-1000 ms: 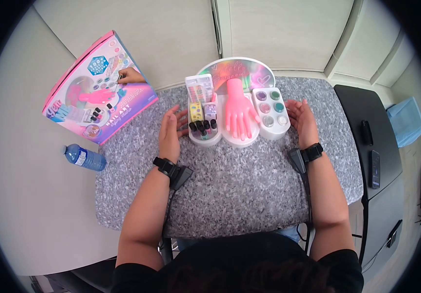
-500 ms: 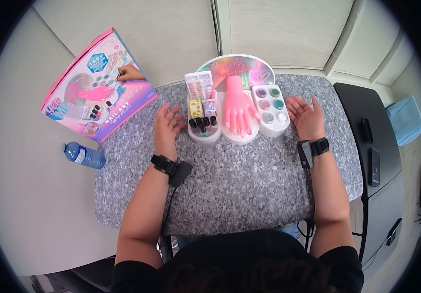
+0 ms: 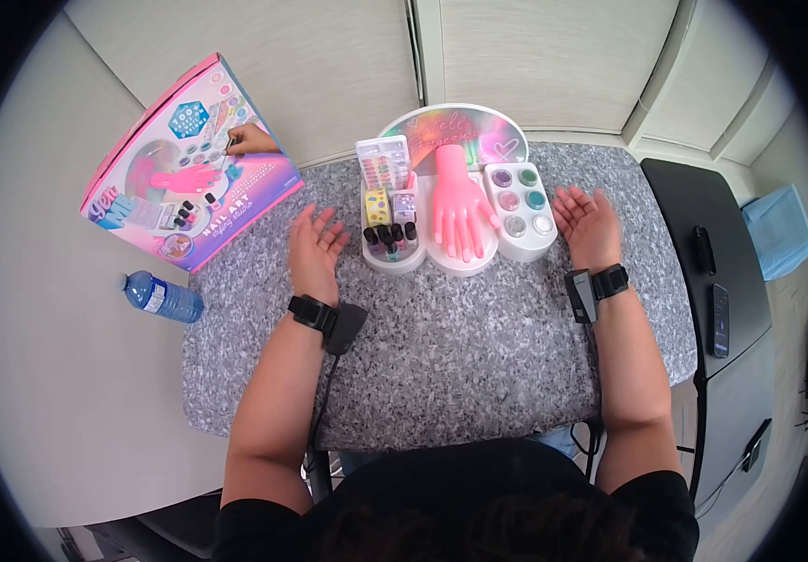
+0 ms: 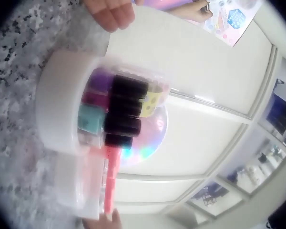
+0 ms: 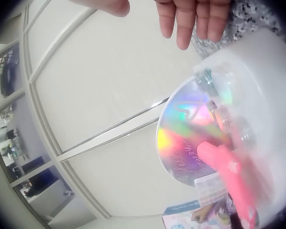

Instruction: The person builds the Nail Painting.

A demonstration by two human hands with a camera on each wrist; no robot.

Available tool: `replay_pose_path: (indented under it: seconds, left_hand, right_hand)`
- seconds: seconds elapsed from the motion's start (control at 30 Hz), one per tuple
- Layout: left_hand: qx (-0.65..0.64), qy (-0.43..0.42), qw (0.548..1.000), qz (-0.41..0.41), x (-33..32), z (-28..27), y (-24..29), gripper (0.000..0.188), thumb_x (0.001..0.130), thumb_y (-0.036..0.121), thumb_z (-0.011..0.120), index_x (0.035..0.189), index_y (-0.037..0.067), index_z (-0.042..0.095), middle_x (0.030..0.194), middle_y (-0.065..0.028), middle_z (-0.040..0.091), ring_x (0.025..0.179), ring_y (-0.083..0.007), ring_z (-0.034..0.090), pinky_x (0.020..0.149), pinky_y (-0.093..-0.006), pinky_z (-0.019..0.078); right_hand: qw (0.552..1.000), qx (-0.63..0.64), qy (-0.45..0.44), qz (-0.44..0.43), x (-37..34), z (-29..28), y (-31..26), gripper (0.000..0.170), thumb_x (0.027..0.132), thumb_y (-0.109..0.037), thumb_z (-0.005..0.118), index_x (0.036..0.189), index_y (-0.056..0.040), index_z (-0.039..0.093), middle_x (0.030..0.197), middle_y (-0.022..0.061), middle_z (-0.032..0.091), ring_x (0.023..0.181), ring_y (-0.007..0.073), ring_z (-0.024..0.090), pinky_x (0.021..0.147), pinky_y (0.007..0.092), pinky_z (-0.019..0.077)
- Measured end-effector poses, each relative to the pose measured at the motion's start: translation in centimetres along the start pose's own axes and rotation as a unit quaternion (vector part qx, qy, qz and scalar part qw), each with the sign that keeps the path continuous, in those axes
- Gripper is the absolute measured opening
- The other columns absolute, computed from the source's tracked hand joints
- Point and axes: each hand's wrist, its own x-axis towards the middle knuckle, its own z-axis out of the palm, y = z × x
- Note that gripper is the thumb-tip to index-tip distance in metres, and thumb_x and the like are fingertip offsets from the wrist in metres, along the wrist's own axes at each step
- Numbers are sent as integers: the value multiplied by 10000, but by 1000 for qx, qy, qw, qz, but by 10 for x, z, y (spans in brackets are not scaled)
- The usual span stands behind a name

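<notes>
A white nail art stand (image 3: 460,266) with a pink model hand (image 3: 460,211) is on the grey speckled table (image 3: 460,356). On its left section are several black-capped polish bottles (image 3: 389,238); the right section holds several round glitter pots (image 3: 509,200). The person's left hand (image 3: 316,255) is left of the stand, palm facing inward, fingers loosely spread and holding nothing. To the stand's right is the right hand (image 3: 591,229), palm up, fingers relaxed and empty. Neither hand touches the stand. In the left wrist view the polish bottles (image 4: 124,107) appear close, in front of the holographic backboard (image 4: 150,138).
A colourful product box (image 3: 193,173) stands at the table's back left, with a blue water bottle (image 3: 164,299) lying in front of it. At the right are a black cabinet (image 3: 704,225) with a phone (image 3: 719,321) and a blue-lined bin (image 3: 778,234).
Both hands have moved outward, away from the stand's sides, and turned their palms more upward. The left hand has shifted slightly further left since half a second ago. The stand looks nearly unmoved.
</notes>
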Motion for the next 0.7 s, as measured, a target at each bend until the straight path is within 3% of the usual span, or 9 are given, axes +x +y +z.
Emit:
replay_pose_path:
  seconds: [0.17,0.3,0.4,0.47,0.5,0.53,0.6,0.67,0.7]
  left_hand:
    - [21,-7,1000,9,-3,5,2,521,1180,336,530,1602,42,448,1447,-181,636,1149,-245,669,989,-414,590]
    - [36,-26,999,9,1,0,-4,580,1161,382,532,1627,46,452,1511,-169,616,1208,-248,642,1067,-422,545]
    - [35,-44,998,12,0,-2,-1,594,1149,391,543,1625,44,461,1513,-159,617,1215,-249,641,1067,-416,536]
    - [30,-57,998,9,2,-3,-2,593,1134,384,569,1617,52,477,1507,-148,618,1216,-243,642,1060,-407,536]
    - [33,-58,998,10,1,-2,0,588,1128,364,582,1616,54,478,1502,-143,620,1212,-237,642,1054,-403,537]
    - [36,-56,998,13,1,-2,1,583,1122,344,594,1615,55,479,1496,-137,622,1207,-231,643,1048,-398,538]
    - [31,-57,998,13,-1,0,1,578,1116,326,605,1612,56,482,1490,-132,624,1202,-225,643,1041,-394,540]
    - [28,-57,998,15,-1,0,2,573,1111,308,617,1609,57,485,1484,-127,627,1197,-219,643,1033,-390,541]
    - [28,-58,998,13,-1,-1,1,568,1109,299,621,1606,57,488,1480,-122,629,1190,-214,642,1027,-386,542]
  right_hand:
    - [998,-56,-21,-35,10,-6,14,363,1114,-317,599,1292,-7,656,1269,158,749,1164,256,704,1075,394,556]
    - [996,-70,-7,-55,0,1,15,343,1085,-302,648,1281,-22,675,1261,149,747,1148,246,694,1069,389,555]
    - [993,-94,4,-74,7,-14,-15,337,1065,-301,687,1282,-43,698,1240,101,755,1074,206,687,998,386,577]
    - [975,-160,18,-152,26,-51,-50,311,1045,-303,722,1252,-71,749,1175,68,771,1030,185,700,946,371,583]
    - [949,-197,75,-233,34,-74,-71,315,1035,-315,741,1236,-73,769,1158,57,779,1024,171,705,933,365,582]
    - [913,-231,129,-310,40,-101,-92,320,1025,-327,760,1219,-75,789,1141,45,787,1017,158,710,919,358,582]
    - [752,-383,292,-450,52,-169,-129,356,969,-366,815,1216,-109,811,1177,69,804,1064,200,743,919,399,594]
    - [487,-613,493,-379,8,-184,-157,451,909,-423,853,1270,-158,801,1244,107,806,1205,288,730,1062,483,545]
    - [454,-635,507,-365,8,-207,-159,492,883,-449,862,1294,-185,794,1261,127,801,1294,319,684,1153,502,473]
